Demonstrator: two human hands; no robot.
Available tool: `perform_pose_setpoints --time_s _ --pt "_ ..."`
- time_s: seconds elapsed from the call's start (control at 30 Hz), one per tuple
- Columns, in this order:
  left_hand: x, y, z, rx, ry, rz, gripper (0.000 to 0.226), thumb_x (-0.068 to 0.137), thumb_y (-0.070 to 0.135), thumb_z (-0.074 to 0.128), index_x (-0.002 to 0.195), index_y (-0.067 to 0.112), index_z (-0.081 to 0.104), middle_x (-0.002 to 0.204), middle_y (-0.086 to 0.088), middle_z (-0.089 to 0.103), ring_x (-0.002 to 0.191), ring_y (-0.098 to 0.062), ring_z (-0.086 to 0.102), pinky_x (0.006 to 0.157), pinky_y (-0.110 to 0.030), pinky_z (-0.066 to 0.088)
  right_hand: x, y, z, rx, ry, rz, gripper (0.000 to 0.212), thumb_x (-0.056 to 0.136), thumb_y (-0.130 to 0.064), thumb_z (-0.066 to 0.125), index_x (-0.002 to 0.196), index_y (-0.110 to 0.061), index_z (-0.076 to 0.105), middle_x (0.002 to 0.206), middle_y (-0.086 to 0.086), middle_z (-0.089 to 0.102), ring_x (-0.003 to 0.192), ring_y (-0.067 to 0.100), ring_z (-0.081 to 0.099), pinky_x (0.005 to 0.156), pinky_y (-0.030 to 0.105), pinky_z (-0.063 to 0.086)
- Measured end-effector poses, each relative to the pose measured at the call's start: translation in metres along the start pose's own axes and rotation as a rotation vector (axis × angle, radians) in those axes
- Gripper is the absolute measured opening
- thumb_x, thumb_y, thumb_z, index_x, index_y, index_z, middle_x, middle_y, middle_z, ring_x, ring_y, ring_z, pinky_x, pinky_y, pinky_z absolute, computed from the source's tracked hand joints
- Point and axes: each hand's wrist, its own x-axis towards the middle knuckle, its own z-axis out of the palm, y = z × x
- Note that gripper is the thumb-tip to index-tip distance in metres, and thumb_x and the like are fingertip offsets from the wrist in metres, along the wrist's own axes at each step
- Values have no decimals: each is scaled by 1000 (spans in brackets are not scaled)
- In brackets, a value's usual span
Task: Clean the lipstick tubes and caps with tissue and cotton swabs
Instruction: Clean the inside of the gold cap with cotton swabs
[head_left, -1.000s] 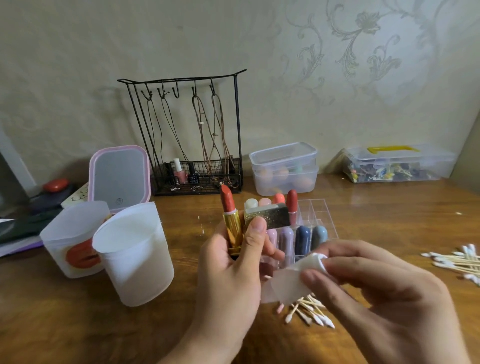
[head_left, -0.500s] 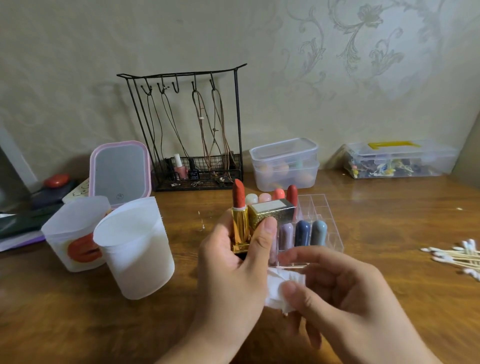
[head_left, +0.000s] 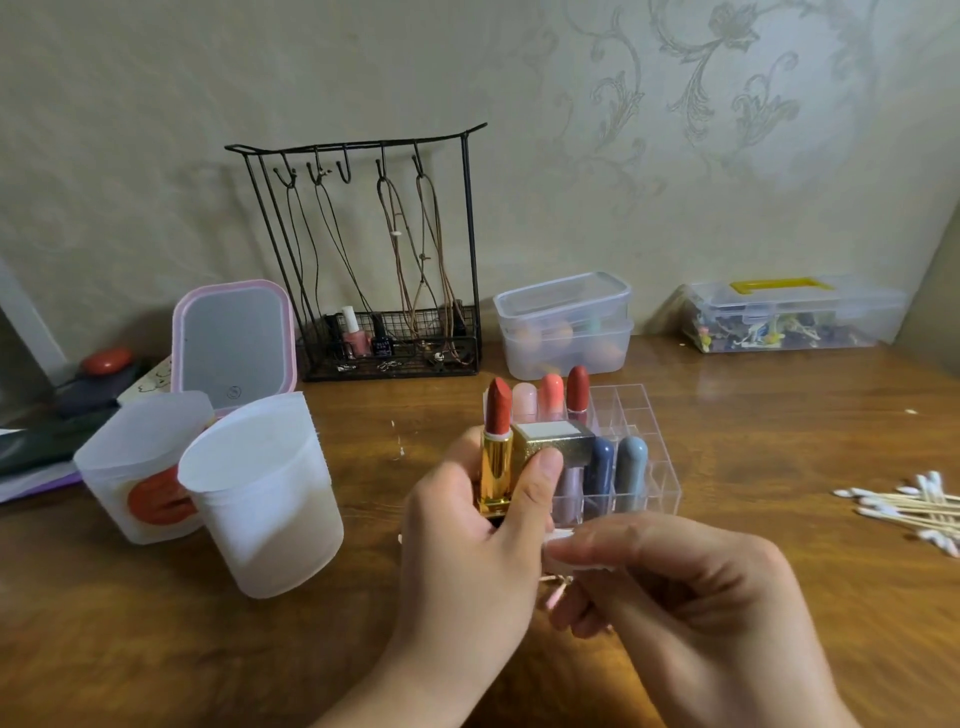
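Observation:
My left hand (head_left: 467, 545) grips an open gold lipstick tube (head_left: 494, 467) with its red bullet raised, and its gold glitter cap (head_left: 553, 441) beside it under my thumb. My right hand (head_left: 685, 603) pinches a folded white tissue (head_left: 563, 548) just right of the left hand, below the tube's base. A clear acrylic organizer (head_left: 649, 441) behind the hands holds several lipsticks. Used cotton swabs (head_left: 557, 590) lie on the table between my hands, mostly hidden.
Two frosted white cups (head_left: 265, 499) stand at the left, in front of a pink-framed mirror (head_left: 234, 340). A black wire jewellery rack (head_left: 384, 260) and clear lidded boxes (head_left: 563, 325) line the wall. A pile of clean cotton swabs (head_left: 909, 506) lies at the right.
My left hand has turned the lipstick and cap more upright. My right hand has brought the tissue lower and closer in, curling round it beneath the tube's base.

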Motion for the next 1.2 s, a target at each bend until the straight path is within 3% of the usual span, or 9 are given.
perform_pose_setpoints --time_s 0.13,0.3,0.43,0.53,0.67,0.8,0.9,1.07,1.2 --pt "0 0 2 -102 13 -38 23 82 44 66 84 21 69 73 10 72 68 -4 69 59 -14 50 -2 -4 2 255 31 7 30 67 5 76 81 -21 80 79 11 74 61 25 73 59 27 57" --pt "-3 6 8 -563 161 -369 21 75 32 69 76 12 67 63 -9 69 60 -26 70 52 -41 57 -3 6 20 676 25 207 70 39 -29 100 104 -18 77 84 21 72 69 22 68 70 26 58" --pt "-5 6 16 -525 240 -323 11 75 26 65 74 16 68 64 -6 72 58 -17 71 49 -24 53 -7 13 32 504 105 192 54 44 -48 94 87 -18 82 87 18 72 77 24 70 75 39 59" --pt "-10 3 21 -529 187 -296 15 76 33 66 86 23 73 78 -8 75 73 -23 74 62 -32 58 -6 7 32 322 225 56 38 59 -50 87 81 -20 80 79 8 71 65 15 66 61 26 54" --pt "-12 5 18 -567 53 -292 24 81 40 69 79 16 71 64 -10 69 49 -20 62 39 -24 44 7 -7 11 387 390 -55 14 90 -29 63 81 -18 68 74 12 70 61 28 65 56 26 50" --pt "-7 3 5 -597 -66 -268 28 83 41 60 84 14 69 69 -14 67 46 -19 55 36 -18 31 19 -1 -24 139 139 -5 15 96 -35 60 85 -26 66 57 11 55 41 25 46 40 29 37" --pt "-5 2 1 -586 -164 -209 32 86 39 62 89 7 65 73 -14 65 48 -18 54 38 -19 31 20 9 -33 -170 117 65 21 75 -60 67 93 -49 72 59 7 64 48 30 55 43 41 50" --pt "-6 -4 1 -410 -219 -143 34 88 42 60 79 9 63 56 -13 59 45 -25 51 41 -21 37 26 3 -44 -460 97 -155 13 83 -27 67 86 -38 72 72 -26 64 61 -2 60 55 5 39" --pt "-9 -3 1 -362 -291 -124 35 87 40 59 84 6 64 49 -12 55 43 -16 51 43 -14 37 20 3 -41 -196 -65 -16 3 94 -39 51 95 -37 53 64 -3 63 49 14 50 46 30 40"
